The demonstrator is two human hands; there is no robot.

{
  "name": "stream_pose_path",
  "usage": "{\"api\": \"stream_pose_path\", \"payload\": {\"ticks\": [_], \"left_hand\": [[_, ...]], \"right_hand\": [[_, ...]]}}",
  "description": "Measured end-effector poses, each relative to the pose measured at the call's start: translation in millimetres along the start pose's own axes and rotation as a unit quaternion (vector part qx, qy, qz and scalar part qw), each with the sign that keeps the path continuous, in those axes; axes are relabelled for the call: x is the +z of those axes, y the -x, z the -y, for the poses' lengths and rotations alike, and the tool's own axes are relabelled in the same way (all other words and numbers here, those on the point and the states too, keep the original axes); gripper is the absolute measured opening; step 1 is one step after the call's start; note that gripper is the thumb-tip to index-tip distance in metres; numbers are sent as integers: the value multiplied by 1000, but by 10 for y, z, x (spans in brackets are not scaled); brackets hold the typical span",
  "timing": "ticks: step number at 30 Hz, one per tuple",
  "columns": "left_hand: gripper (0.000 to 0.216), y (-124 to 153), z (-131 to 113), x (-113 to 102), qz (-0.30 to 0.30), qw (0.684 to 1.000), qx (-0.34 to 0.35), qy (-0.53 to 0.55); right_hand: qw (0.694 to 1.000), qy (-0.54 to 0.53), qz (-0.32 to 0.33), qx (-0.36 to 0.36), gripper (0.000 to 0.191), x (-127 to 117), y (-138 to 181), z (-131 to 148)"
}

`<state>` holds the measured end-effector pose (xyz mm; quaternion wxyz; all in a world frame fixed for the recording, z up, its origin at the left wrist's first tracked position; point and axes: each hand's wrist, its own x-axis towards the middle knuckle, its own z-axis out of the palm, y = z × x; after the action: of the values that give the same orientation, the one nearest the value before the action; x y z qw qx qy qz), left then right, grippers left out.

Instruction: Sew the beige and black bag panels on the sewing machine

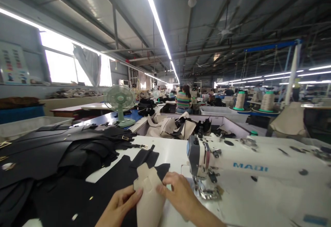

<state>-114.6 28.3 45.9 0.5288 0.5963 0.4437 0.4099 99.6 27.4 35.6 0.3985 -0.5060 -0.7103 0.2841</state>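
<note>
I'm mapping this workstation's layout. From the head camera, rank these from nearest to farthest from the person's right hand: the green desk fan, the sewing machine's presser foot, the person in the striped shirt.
Measured from the right hand:
1. Presser foot, just to its right, under the machine head.
2. Green desk fan, back left on the blue table.
3. Person in the striped shirt, far back, centre aisle.

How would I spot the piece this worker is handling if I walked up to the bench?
Find the white sewing machine on the white table. Just left of its needle, the left hand and right hand pinch a beige cut piece. It is the only pale piece there; the pieces around it are black.
</note>
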Motion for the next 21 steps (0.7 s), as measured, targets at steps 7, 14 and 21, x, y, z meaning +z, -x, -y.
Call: {"api": "stream_pose_path", "payload": {"ticks": [7,14,21], "left_hand": [[49,-1018,-284,-419,182,906,230,-306],[60,-1879,2,192,300,835,286,-362],[47,-1493,481,643,231,837,277,-411]], "right_hand": [[989,-97,103,42,55,216,107,-337],[962,126,-103,218,38,360,-6,-556],[933,257,-118,223,32,12,585,-877]]}}
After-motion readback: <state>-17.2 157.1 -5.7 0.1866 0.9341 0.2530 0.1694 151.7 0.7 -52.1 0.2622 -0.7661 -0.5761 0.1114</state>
